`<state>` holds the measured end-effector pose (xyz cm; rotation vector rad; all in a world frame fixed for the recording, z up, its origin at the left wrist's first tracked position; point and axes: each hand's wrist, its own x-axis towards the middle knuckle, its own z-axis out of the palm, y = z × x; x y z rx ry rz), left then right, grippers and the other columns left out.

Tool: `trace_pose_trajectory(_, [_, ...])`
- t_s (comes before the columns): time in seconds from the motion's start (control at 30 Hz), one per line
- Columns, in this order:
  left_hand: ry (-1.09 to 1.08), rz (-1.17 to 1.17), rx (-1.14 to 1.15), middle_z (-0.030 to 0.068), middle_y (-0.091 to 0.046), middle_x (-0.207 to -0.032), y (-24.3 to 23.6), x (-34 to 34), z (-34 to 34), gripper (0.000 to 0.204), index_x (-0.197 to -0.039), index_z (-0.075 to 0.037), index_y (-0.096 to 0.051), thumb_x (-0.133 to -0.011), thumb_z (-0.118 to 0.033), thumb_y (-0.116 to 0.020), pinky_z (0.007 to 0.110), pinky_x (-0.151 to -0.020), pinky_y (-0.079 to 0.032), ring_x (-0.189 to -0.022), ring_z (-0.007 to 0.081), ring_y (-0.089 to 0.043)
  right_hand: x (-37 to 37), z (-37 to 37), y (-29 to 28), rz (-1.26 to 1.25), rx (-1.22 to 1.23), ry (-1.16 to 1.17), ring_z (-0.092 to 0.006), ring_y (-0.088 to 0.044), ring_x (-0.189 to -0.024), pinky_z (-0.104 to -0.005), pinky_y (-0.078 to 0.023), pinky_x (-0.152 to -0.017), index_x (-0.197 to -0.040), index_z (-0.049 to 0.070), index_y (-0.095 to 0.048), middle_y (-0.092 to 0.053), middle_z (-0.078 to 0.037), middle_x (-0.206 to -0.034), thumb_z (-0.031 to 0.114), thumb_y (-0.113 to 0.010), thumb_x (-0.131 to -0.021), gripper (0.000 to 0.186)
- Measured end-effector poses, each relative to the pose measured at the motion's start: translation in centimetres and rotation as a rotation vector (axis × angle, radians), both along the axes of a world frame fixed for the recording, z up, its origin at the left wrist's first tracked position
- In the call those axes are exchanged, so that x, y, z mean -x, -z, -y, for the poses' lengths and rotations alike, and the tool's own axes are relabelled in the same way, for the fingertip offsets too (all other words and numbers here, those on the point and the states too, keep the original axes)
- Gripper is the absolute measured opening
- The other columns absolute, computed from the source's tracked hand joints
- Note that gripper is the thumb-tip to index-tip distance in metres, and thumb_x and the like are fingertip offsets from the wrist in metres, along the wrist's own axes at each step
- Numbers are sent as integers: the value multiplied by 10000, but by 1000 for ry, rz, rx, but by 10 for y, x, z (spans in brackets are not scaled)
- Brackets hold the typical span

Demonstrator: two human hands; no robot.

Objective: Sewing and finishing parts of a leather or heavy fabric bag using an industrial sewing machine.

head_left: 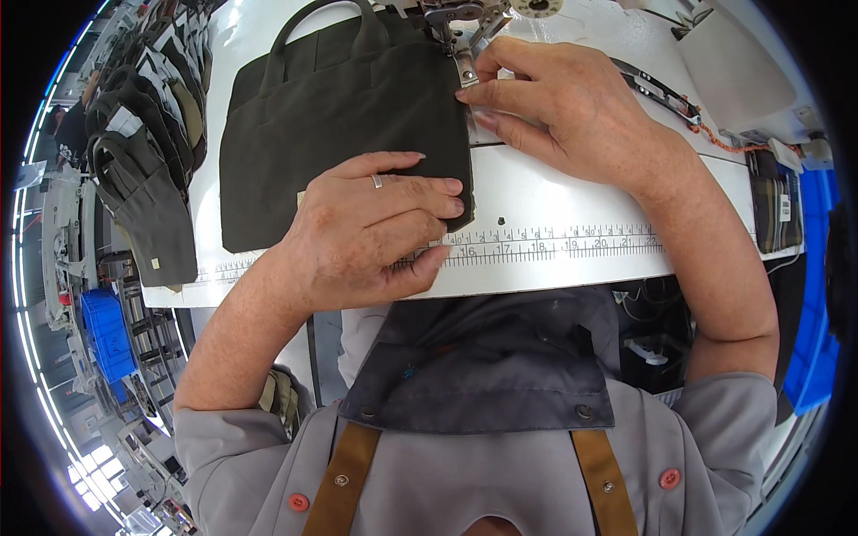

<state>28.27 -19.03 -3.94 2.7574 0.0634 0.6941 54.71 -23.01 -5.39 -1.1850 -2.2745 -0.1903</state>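
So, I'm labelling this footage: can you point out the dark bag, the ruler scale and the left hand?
Dark bag (331,134): head view, on its broad upper face.
Ruler scale (554,243): head view, among its markings.
Left hand (362,219): head view, on its back.

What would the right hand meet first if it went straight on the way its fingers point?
Probably the dark bag, at its right edge: the right hand points leftward at it with fingertips close, though actual contact is hard to tell.
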Motion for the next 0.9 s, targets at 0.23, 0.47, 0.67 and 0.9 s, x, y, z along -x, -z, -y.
trace_pose_trajectory(0.23, [-152, -76, 28, 83, -727, -1202, -9, -11, -19, 344, -1098, -67, -723, -813, -221, -839, 468, -1071, -493, -1129, 275, -700, 0, 2, -2, 23, -25, -8, -269, -691, -848, -425, -563, -695, -973, 95, -733, -652, -45, -1003, 188, -729, -871, 138])
trace_pose_trajectory(0.47, [-221, -219, -19, 127, -581, -1482, 3, -3, -24, 544, -1301, -57, -655, -853, -330, -796, 562, -1207, -338, -1436, 330, -499, 5, 1, -4, 64, -14, 0, -235, -683, -803, -394, -564, -647, -972, 102, -728, -650, -36, -995, 146, -747, -834, 146])
trace_pose_trajectory(0.67, [-225, -190, 7, 121, -581, -1484, 5, -5, -30, 527, -1307, -53, -650, -868, -312, -781, 576, -1205, -341, -1447, 317, -491, 9, 2, -10, 147, -24, 49, -231, -680, -800, -386, -559, -643, -979, 93, -729, -644, -36, -989, 146, -739, -853, 137])
trace_pose_trajectory(0.9, [-225, -150, -22, 129, -580, -1482, 11, -14, -52, 519, -1316, -45, -657, -872, -287, -775, 572, -1209, -340, -1436, 315, -500, 9, 0, -9, 138, 36, 155, -250, -675, -812, -408, -548, -666, -1155, 101, -742, -649, -58, -966, 229, -717, -894, 292])
